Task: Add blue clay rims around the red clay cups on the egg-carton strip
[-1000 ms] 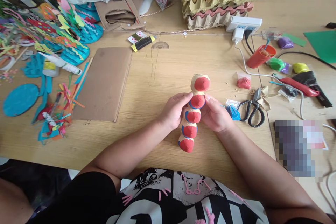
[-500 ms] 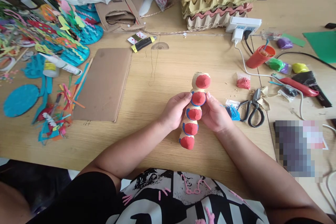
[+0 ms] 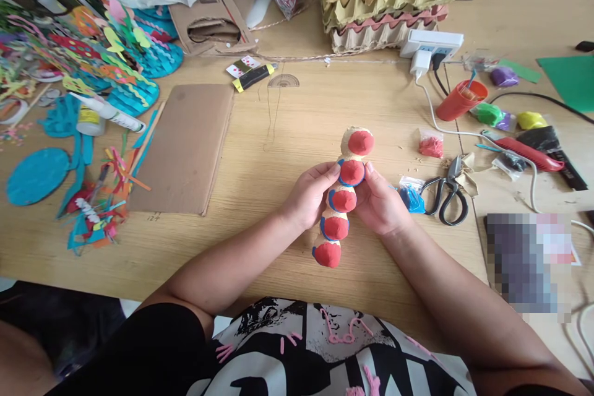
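Observation:
A bumpy strip of egg-carton cups (image 3: 344, 200) is held above the table, running from upper right to lower left. Red clay caps top its cups, and blue clay edges most of them; the farthest cup shows red and bare cream. My left hand (image 3: 312, 195) grips the strip's left side near the second cup from the far end, thumb against the blue edge. On the opposite side my right hand (image 3: 381, 201) holds it at the same cup. The fingers under the strip are mostly hidden. Right of my right hand lies a bag of blue clay (image 3: 413, 197).
Black-handled scissors (image 3: 448, 192), a bag of red clay (image 3: 431, 143) and a red cup (image 3: 461, 100) are on the right. Brown cardboard (image 3: 182, 148) and colourful craft pieces lie left. Stacked egg trays (image 3: 390, 0) and a power strip (image 3: 431, 45) stand at the back.
The strip has tilted slightly, its near end shifting left and its far end a little right. Both hands keep their hold in nearly the same place.

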The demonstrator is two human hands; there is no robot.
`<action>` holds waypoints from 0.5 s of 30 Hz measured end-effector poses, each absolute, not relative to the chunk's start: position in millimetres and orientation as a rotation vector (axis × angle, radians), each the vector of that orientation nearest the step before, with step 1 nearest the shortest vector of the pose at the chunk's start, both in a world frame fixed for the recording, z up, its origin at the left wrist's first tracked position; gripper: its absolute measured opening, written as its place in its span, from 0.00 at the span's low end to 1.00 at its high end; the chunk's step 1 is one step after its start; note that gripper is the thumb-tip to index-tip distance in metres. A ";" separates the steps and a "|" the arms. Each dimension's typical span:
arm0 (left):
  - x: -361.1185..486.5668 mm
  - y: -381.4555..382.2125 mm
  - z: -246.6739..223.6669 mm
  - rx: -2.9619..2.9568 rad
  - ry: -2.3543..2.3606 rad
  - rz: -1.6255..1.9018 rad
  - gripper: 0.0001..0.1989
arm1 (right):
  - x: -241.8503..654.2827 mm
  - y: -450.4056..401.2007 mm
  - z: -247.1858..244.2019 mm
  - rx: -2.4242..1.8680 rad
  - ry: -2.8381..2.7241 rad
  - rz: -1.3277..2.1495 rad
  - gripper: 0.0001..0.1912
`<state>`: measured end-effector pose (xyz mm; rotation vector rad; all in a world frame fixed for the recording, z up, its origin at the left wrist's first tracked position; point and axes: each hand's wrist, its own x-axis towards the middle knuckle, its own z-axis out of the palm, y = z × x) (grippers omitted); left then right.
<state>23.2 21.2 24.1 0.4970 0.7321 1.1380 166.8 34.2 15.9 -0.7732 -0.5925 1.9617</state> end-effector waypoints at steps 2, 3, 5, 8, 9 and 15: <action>22.8 22.6 23.4 0.490 0.707 1.129 0.15 | 168.1 35.3 16.1 -0.747 -0.619 1.976 0.19; 22.3 23.4 22.8 0.490 0.688 1.120 0.15 | 169.0 36.0 15.8 -0.734 -0.645 1.973 0.20; 20.4 24.9 21.0 0.481 0.653 1.093 0.15 | 170.9 37.2 14.2 -0.718 -0.694 1.954 0.18; 17.6 26.4 18.0 0.419 0.638 1.034 0.16 | 173.0 37.7 11.7 -0.720 -0.700 1.942 0.15; 17.0 26.7 17.3 0.391 0.641 1.022 0.16 | 173.4 37.6 11.5 -0.725 -0.686 1.947 0.15; 17.3 28.2 16.1 0.355 0.619 1.024 0.14 | 173.0 35.7 18.0 -0.749 -0.674 1.934 0.17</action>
